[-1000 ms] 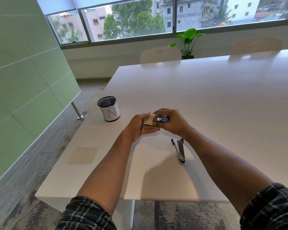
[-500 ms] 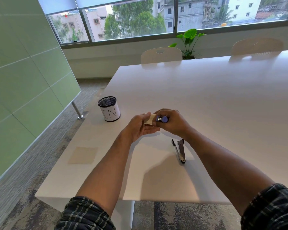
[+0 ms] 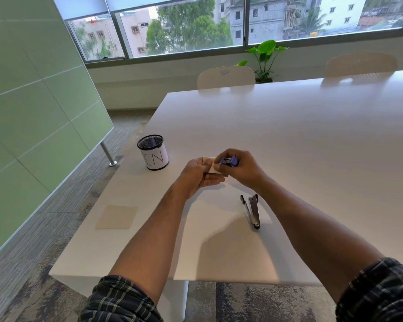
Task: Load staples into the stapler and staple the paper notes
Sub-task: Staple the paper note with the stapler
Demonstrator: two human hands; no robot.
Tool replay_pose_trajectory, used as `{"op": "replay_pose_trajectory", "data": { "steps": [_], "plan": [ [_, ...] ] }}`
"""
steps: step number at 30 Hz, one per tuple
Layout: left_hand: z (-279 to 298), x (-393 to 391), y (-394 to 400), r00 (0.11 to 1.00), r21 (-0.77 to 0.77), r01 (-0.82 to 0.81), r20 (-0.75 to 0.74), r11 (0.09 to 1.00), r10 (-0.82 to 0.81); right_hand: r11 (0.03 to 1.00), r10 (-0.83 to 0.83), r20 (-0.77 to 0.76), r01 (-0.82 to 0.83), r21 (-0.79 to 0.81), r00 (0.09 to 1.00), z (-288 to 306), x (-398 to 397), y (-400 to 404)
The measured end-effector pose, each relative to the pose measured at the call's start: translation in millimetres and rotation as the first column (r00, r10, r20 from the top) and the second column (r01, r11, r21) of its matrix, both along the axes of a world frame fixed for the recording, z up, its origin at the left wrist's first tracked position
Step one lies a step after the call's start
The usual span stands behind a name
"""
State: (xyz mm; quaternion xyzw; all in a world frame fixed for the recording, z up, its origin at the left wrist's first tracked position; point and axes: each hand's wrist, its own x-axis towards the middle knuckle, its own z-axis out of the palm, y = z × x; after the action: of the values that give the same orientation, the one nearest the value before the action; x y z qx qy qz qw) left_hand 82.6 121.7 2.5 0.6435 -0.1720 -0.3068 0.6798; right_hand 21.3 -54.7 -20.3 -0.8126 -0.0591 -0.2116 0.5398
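Step in hand, as judged: stapling. The left hand [image 3: 196, 176] is pinching a small stack of notes [image 3: 208, 164] above the tabletop [image 3: 289, 140]. The right hand [image 3: 240, 169] is curling its grip round a purple stapler [image 3: 229, 161], set at the notes' right edge. A metal stapler part [image 3: 253, 211] is lying open, near and right. More notes [image 3: 117, 216] are lying near left. Next move calls for a firm squeeze with edges aligned. Both forearms are reaching forward, converging.
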Motion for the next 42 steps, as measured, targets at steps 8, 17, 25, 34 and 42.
{"op": "replay_pose_trajectory", "data": {
  "steps": [8,17,25,34,42],
  "plan": [
    [-1,-3,0,0.996,0.034,-0.003,0.092,0.999,0.000,0.990,-0.122,-0.111,0.129,0.053,0.986,8,1,4],
    [-1,-7,0,0.993,0.087,0.038,0.110,0.995,-0.048,0.983,-0.099,-0.171,0.123,0.135,0.980,12,0,4],
    [2,-10,-9,0.959,0.064,-0.184,0.231,0.981,0.165,0.939,-0.052,-0.145,0.098,0.329,0.988,12,-3,8],
    [0,-8,-11,0.947,0.029,-0.279,0.176,0.960,0.269,0.949,-0.052,-0.090,0.077,0.305,0.995,11,-6,6],
    [-1,-8,-13,0.908,0.088,-0.326,0.308,0.941,0.285,0.969,-0.092,-0.151,0.124,0.216,0.984,10,-5,7]
  ]
}}
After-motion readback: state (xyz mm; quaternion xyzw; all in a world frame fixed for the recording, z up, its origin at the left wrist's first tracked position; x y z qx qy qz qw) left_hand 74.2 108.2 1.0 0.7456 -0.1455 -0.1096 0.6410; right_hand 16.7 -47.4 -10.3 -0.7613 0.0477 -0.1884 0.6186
